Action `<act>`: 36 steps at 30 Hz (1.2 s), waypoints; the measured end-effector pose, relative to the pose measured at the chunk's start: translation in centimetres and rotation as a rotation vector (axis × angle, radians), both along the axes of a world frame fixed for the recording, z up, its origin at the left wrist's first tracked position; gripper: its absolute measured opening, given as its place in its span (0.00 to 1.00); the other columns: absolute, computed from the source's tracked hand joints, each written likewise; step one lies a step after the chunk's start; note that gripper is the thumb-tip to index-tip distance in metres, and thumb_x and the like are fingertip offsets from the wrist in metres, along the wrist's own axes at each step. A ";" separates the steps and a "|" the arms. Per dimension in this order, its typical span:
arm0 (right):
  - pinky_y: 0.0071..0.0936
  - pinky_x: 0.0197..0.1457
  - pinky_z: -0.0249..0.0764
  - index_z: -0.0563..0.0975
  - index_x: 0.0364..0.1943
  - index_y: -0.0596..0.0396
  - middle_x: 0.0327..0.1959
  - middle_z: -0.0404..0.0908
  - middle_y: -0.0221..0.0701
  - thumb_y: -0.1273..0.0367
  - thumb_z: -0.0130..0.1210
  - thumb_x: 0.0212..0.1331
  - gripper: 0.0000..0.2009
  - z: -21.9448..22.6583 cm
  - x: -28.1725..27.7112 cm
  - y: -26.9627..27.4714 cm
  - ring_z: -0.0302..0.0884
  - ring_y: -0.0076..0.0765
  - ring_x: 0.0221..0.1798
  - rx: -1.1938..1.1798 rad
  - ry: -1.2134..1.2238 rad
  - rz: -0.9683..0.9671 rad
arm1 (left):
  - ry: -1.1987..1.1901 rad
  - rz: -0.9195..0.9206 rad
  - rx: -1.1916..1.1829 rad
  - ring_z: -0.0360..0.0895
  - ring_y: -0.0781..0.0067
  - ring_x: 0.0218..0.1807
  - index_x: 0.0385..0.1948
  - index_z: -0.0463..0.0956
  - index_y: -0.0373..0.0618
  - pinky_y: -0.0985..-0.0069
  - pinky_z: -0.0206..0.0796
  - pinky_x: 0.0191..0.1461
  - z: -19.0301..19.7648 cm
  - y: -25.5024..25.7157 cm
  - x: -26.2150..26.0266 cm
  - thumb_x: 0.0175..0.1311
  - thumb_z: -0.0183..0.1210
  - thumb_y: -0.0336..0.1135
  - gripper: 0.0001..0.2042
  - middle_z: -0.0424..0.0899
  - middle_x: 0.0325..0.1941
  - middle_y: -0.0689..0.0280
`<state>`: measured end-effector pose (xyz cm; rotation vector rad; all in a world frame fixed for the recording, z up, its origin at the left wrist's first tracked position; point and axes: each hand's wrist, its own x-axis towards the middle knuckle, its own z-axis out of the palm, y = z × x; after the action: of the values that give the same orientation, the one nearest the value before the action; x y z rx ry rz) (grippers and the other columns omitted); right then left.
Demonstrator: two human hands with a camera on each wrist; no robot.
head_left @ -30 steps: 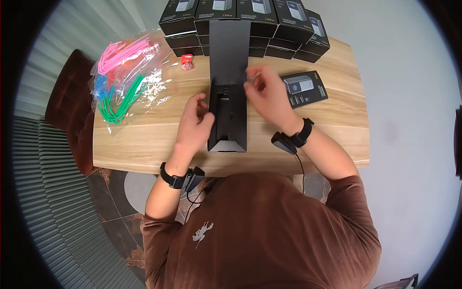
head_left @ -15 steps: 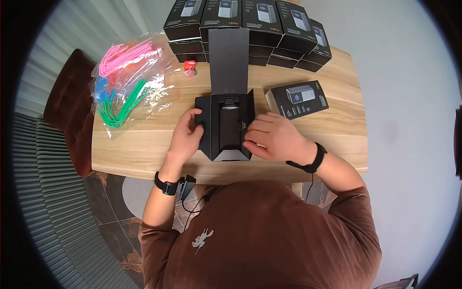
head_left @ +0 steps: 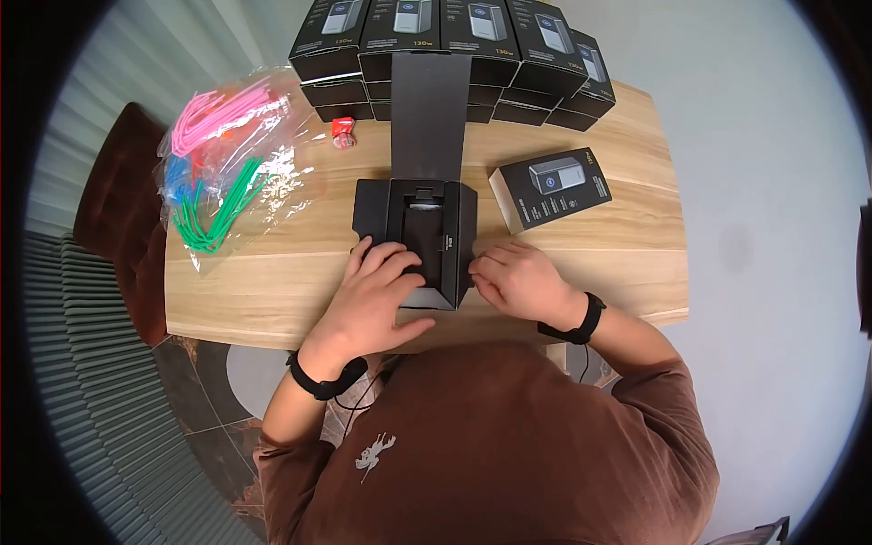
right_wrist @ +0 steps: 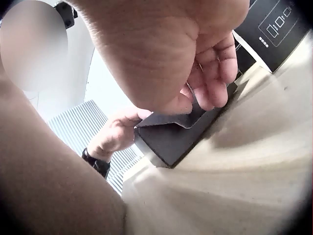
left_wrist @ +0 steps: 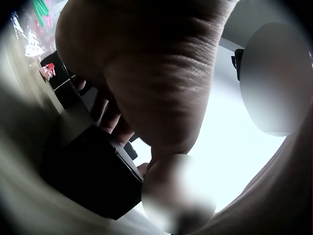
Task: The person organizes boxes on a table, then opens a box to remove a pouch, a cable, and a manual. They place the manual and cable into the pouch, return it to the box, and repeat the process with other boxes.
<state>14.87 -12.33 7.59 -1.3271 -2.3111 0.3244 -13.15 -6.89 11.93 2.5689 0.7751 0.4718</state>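
On the far left, a clear bag (head_left: 278,195) holds bright strips (head_left: 227,213). Next is a little red packet (head_left: 342,133), well apart from both hands. Then comes the left hand (head_left: 368,304). Its fingers are spread and only a bit bent, over the near left corner of the open box (head_left: 450,245). I see no grip there, and cannot tell if its tips touch the inside. The box lies between the hands, right of the left one and left of the right one, with neither much nearer. Its long side runs straight away from the person, and its lid (head_left: 429,113) sticks out past the far end. The right hand (head_left: 522,282) has its fingers curled in, and pinches the near part of the right flap (head_left: 468,227). Farther right, a picture box (head_left: 556,189) sits turned at a slant on the table (head_left: 649,263).
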 end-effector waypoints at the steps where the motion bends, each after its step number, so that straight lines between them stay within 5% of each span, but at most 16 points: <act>1: 0.38 0.46 0.80 0.82 0.40 0.53 0.35 0.83 0.33 0.71 0.63 0.59 0.06 0.4 0.0 0.2 0.84 0.44 0.40 -0.014 0.011 -0.016 | 0.017 -0.013 0.000 0.74 0.57 0.66 0.39 0.83 0.48 0.45 0.52 0.80 -0.4 0.0 -0.2 0.52 0.75 0.38 0.15 0.81 0.56 0.64; 11: 0.40 0.51 0.80 0.82 0.43 0.54 0.45 0.82 0.31 0.73 0.63 0.58 0.09 1.9 -1.1 3.9 0.83 0.44 0.48 0.052 0.169 0.011 | -0.140 -0.115 -0.077 0.77 0.61 0.59 0.37 0.81 0.50 0.50 0.53 0.80 -2.9 -1.0 -1.7 0.53 0.74 0.33 0.12 0.83 0.52 0.68; 15: 0.37 0.58 0.74 0.82 0.48 0.53 0.49 0.85 0.32 0.67 0.67 0.59 0.14 3.1 -2.8 7.0 0.80 0.43 0.53 0.114 -0.028 0.159 | -0.132 -0.069 0.005 0.77 0.61 0.54 0.39 0.80 0.48 0.57 0.58 0.73 -3.7 -0.9 -0.5 0.52 0.74 0.31 0.14 0.82 0.48 0.68; 19: 0.39 0.58 0.72 0.80 0.54 0.55 0.45 0.87 0.34 0.60 0.69 0.56 0.23 2.5 -5.0 8.3 0.81 0.41 0.53 -0.003 -0.342 0.064 | -0.188 -0.060 -0.039 0.77 0.59 0.50 0.39 0.79 0.48 0.61 0.61 0.65 -4.1 -0.8 -0.4 0.50 0.74 0.29 0.15 0.81 0.45 0.67; 25: 0.41 0.63 0.70 0.78 0.57 0.58 0.46 0.86 0.38 0.55 0.68 0.53 0.30 3.5 -6.8 9.3 0.80 0.46 0.56 -0.217 -0.501 0.037 | -0.199 -0.035 -0.101 0.76 0.62 0.53 0.40 0.80 0.48 0.64 0.61 0.67 -4.6 -0.5 -0.7 0.48 0.74 0.29 0.17 0.82 0.46 0.69; 28: 0.43 0.67 0.68 0.79 0.58 0.58 0.50 0.84 0.41 0.58 0.69 0.52 0.29 3.0 -6.2 9.9 0.78 0.48 0.60 -0.194 -0.269 -0.029 | -0.247 -0.005 -0.144 0.75 0.58 0.53 0.43 0.78 0.48 0.62 0.63 0.64 -4.3 -0.3 -0.6 0.48 0.76 0.29 0.20 0.80 0.48 0.65; 31: 0.43 0.68 0.70 0.81 0.56 0.57 0.52 0.82 0.41 0.61 0.71 0.50 0.27 4.4 -4.7 10.8 0.77 0.50 0.61 -0.442 0.017 0.075 | -0.381 0.034 -0.327 0.74 0.54 0.53 0.49 0.76 0.46 0.61 0.66 0.63 -3.4 0.0 -1.1 0.49 0.77 0.31 0.25 0.78 0.51 0.59; 34: 0.39 0.62 0.74 0.83 0.51 0.55 0.50 0.83 0.39 0.68 0.73 0.49 0.22 4.2 -3.0 10.3 0.79 0.48 0.58 -0.261 0.037 0.236 | -0.429 0.171 -0.465 0.72 0.56 0.58 0.57 0.71 0.43 0.66 0.67 0.63 -3.7 0.4 -0.7 0.52 0.77 0.31 0.31 0.74 0.56 0.56; 36: 0.36 0.58 0.76 0.83 0.49 0.54 0.48 0.84 0.37 0.72 0.71 0.50 0.20 4.8 -2.7 10.2 0.82 0.45 0.54 -0.425 0.074 0.264 | -0.358 0.236 -0.479 0.73 0.57 0.59 0.60 0.69 0.41 0.66 0.67 0.64 -2.7 0.4 0.0 0.52 0.77 0.31 0.33 0.74 0.56 0.56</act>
<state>12.16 -2.11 12.43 -1.1607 -2.4406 0.9783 -13.18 -6.49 9.20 1.8959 0.9288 0.6989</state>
